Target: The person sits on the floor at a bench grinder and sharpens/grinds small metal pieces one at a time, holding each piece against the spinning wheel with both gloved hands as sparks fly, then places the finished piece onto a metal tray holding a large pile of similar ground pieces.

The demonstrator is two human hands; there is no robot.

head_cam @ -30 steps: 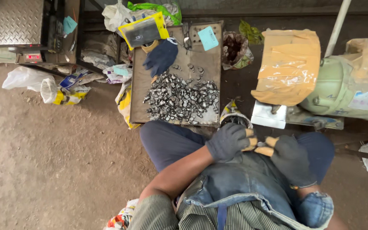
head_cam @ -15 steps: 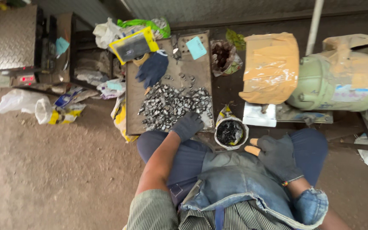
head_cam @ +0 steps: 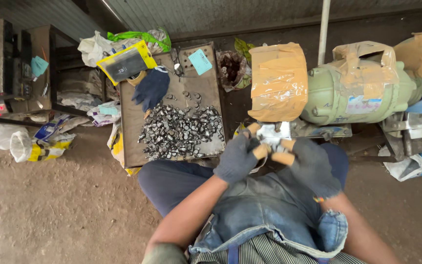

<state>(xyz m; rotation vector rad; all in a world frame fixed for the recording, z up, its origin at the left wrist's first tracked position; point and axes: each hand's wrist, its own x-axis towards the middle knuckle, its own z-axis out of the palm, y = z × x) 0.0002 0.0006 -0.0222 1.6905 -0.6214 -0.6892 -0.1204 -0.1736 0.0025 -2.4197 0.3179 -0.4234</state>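
Since half a second ago the left hand (head_cam: 238, 157) has pulled back from the pile of metal pieces (head_cam: 179, 131) and now meets the right hand (head_cam: 311, 164) over the lap, both in dark knit gloves with tan fingertips. Fingers of each hand are curled and pressed toward one another; whether they pinch anything I cannot tell. Small, shiny, rounded pieces lie heaped on the flat brown board (head_cam: 133, 142), a surface whose near edge touches the knee. 1 spare blue glove (head_cam: 151, 89) lies limp at its far side beside a yellow-rimmed tray (head_cam: 125, 62). Pale green, a smooth cylindrical motor (head_cam: 352, 93), partly wrapped in tan tape, sits ahead. Bare dirt floor (head_cam: 50, 210) opens leftward.
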